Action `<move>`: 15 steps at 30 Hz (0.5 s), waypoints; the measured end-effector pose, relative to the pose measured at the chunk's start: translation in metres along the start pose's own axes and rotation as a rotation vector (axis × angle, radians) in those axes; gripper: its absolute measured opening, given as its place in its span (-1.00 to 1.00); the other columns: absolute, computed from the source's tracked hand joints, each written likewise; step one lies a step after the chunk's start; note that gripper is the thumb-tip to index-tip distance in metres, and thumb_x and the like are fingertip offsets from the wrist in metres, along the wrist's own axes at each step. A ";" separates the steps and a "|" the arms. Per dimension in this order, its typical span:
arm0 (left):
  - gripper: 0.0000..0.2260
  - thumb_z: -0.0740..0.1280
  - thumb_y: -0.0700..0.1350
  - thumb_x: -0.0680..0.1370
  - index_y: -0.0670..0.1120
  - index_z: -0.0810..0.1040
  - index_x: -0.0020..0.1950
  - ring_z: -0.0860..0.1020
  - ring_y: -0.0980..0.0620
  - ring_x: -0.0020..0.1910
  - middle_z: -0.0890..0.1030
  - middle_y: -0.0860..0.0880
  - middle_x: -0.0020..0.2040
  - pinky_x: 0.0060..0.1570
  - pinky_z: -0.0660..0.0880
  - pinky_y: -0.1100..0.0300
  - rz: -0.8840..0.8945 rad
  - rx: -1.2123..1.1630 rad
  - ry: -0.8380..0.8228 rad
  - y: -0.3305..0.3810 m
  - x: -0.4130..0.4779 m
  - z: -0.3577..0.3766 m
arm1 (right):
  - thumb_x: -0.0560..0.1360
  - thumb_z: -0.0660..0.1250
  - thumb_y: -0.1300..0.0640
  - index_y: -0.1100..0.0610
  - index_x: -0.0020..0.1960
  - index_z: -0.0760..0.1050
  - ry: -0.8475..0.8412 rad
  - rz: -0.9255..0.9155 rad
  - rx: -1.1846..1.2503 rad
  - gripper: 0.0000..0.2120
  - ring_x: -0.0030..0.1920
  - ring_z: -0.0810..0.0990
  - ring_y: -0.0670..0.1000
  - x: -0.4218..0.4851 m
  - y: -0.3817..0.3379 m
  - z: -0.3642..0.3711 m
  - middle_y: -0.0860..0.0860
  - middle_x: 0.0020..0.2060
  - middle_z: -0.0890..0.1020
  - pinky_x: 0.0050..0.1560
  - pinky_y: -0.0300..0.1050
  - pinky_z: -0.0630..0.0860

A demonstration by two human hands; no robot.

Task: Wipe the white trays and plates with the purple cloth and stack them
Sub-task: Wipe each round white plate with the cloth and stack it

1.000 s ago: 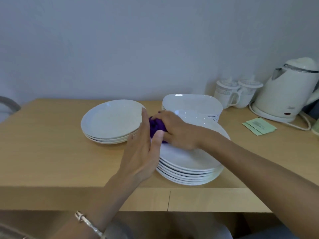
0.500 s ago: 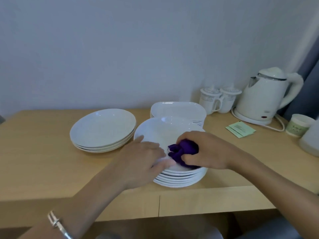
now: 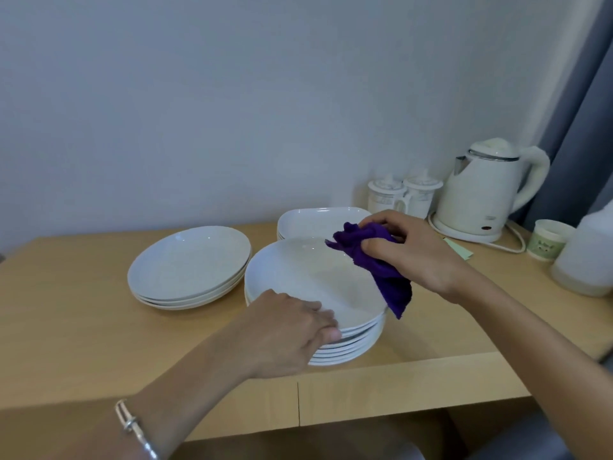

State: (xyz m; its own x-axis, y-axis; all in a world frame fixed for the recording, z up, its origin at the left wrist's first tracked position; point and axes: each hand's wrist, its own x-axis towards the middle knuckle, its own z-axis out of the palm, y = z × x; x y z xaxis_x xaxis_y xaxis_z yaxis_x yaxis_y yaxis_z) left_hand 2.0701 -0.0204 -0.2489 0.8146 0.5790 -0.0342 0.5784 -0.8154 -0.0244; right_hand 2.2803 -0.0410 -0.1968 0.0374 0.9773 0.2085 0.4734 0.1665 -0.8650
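A stack of several white round plates [image 3: 298, 277] stands near the front edge of the wooden table. My left hand [image 3: 288, 330] grips the near rim of the top plate, thumb under its edge. My right hand [image 3: 414, 254] holds the purple cloth [image 3: 374, 260] bunched above the stack's far right rim, and one end of the cloth hangs down past the plates. A second stack of three white plates [image 3: 189, 263] lies to the left. Square white trays [image 3: 318, 219] are stacked behind, partly hidden by the cloth.
Two lidded white mugs [image 3: 403, 197] and a white kettle [image 3: 487, 194] on its base stand at the back right by the wall. A green packet [image 3: 459, 250], a small paper cup [image 3: 549, 239] and a pale container [image 3: 587, 260] are at the right edge.
My right hand has lifted the cloth from the near side of the top plate to its far right rim, letting it unfold. My left hand slid to the plate's near edge.
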 end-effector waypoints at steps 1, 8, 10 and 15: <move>-0.22 -0.42 0.29 0.38 0.15 0.39 0.33 0.45 0.05 0.29 0.50 0.12 0.28 0.09 0.42 0.05 0.003 0.002 0.020 -0.002 0.001 0.002 | 0.41 0.37 0.09 -0.11 -0.04 0.56 0.008 -0.004 0.033 -0.84 -0.10 0.65 -0.04 -0.003 -0.001 -0.003 -0.12 -0.13 0.67 0.01 -0.02 0.57; -0.25 -0.43 0.24 0.41 0.09 0.41 0.27 0.52 0.00 0.18 0.53 0.09 0.21 0.00 0.42 0.08 0.045 0.023 0.093 0.000 0.003 0.013 | 0.28 0.38 0.06 -0.16 -0.02 0.56 -0.134 -0.080 -0.053 -0.72 -0.16 0.63 -0.14 -0.045 0.009 -0.010 -0.16 -0.15 0.65 -0.18 -0.26 0.54; -0.30 -0.40 0.22 0.46 0.09 0.42 0.26 0.53 -0.01 0.14 0.53 0.09 0.18 -0.03 0.43 0.08 0.049 0.020 0.106 0.000 0.003 0.013 | 0.22 0.36 -0.02 -0.22 0.04 0.54 -0.351 -0.072 -0.136 -0.61 -0.08 0.62 -0.17 -0.061 0.010 -0.012 -0.21 -0.07 0.64 -0.12 -0.29 0.55; -0.21 -0.46 0.31 0.41 0.08 0.41 0.24 0.52 0.00 0.14 0.53 0.09 0.16 -0.08 0.39 0.10 0.061 0.014 0.108 -0.002 0.002 0.013 | 0.31 0.28 -0.15 -0.33 0.28 0.39 -0.557 -0.118 -0.544 -0.47 0.11 0.48 -0.26 -0.071 0.016 -0.003 -0.32 0.11 0.51 0.07 -0.15 0.53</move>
State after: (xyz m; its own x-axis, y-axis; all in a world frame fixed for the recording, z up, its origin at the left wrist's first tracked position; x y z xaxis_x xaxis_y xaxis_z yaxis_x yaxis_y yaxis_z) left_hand 2.0704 -0.0177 -0.2618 0.8484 0.5245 0.0713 0.5279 -0.8484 -0.0395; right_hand 2.2882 -0.1078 -0.2243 -0.4186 0.9028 -0.0985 0.8164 0.3266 -0.4763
